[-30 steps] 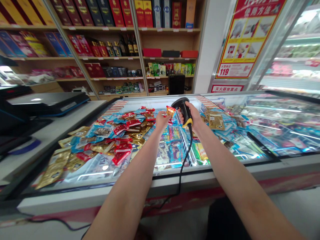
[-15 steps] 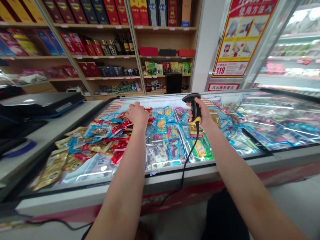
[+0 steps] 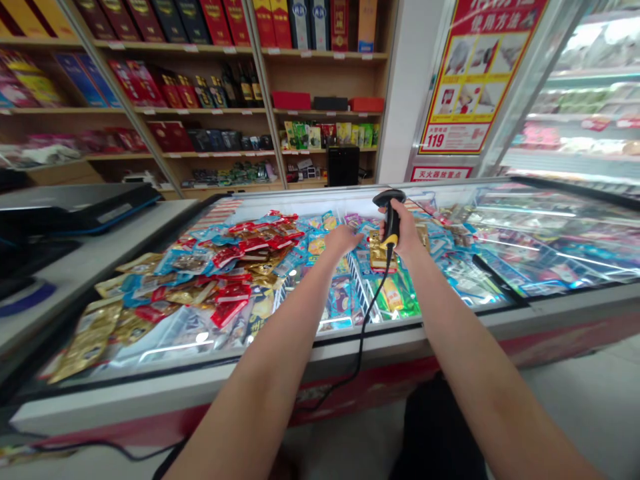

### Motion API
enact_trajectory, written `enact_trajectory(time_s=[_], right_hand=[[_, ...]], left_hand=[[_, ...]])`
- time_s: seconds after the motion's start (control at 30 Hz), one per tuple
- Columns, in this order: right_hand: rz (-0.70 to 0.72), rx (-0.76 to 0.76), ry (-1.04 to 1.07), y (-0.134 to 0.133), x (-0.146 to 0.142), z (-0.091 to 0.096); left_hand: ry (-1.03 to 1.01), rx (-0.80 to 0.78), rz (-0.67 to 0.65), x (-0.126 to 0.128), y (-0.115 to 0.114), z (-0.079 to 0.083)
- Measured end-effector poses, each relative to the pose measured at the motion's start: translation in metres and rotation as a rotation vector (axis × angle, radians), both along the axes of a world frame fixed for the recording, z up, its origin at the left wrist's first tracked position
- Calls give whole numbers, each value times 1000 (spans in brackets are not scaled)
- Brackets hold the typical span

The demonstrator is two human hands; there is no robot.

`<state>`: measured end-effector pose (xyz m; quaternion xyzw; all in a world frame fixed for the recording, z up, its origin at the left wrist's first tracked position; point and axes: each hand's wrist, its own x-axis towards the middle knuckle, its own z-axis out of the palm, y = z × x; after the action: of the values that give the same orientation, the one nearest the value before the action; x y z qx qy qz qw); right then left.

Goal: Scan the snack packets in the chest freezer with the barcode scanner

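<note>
My right hand (image 3: 407,230) grips a black and yellow handheld barcode scanner (image 3: 391,223), its head up and its cord hanging down toward me. My left hand (image 3: 344,238) is stretched over the glass top of a chest freezer, fingers apart, with nothing visible in it; part of the fingers is hidden behind the hand. Just right of its fingertips, below the scanner, lies a gold snack packet (image 3: 379,259). To the left, a heap of red, blue and gold snack packets (image 3: 250,243) covers the glass.
The chest freezer (image 3: 145,393) spans the view, with wrapped goods seen through its glass. A black cord (image 3: 364,333) hangs over its front edge. At left is a counter with a dark flat device (image 3: 80,203). Shelves of boxes (image 3: 230,113) stand behind.
My left hand has moved right, from the heap of packets to beside the gold packet under the scanner. My right hand still holds the scanner. The view has shifted slightly.
</note>
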<state>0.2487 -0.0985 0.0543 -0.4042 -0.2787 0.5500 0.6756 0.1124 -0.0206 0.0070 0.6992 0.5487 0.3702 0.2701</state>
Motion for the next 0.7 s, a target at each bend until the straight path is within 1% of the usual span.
enact_trajectory(time_s=[0.03,0.1,0.2,0.27,0.3,0.4,0.43,0.5,0.6,0.7], right_hand=[[8,-8,0,0,-2,0],[34,-13,-3,1,-6,-1],[93,-15,-14,3,-10,-2],[120,-17,-19,3,-13,-3],[130,-19,-20,3,-15,-4],[171,-21,-23,2,-19,-4],[193,-17,-24,1,-20,-4],[245,0,-24,0,-22,-5],[312,27,-15,-2,-27,-6],[349,41,-7,-6,-34,-6]], left_hand=[[-8,-23,-10,8,0,-3],[-10,-5,-9,17,1,-7],[-69,63,8,13,8,-9],[-140,82,29,2,14,-9],[-190,67,47,-4,17,-9],[-358,-37,121,-26,21,-8],[-396,-48,151,-34,22,-7],[-434,-12,204,-49,23,-7],[-457,46,240,-68,26,-8],[-482,54,247,-74,29,-12]])
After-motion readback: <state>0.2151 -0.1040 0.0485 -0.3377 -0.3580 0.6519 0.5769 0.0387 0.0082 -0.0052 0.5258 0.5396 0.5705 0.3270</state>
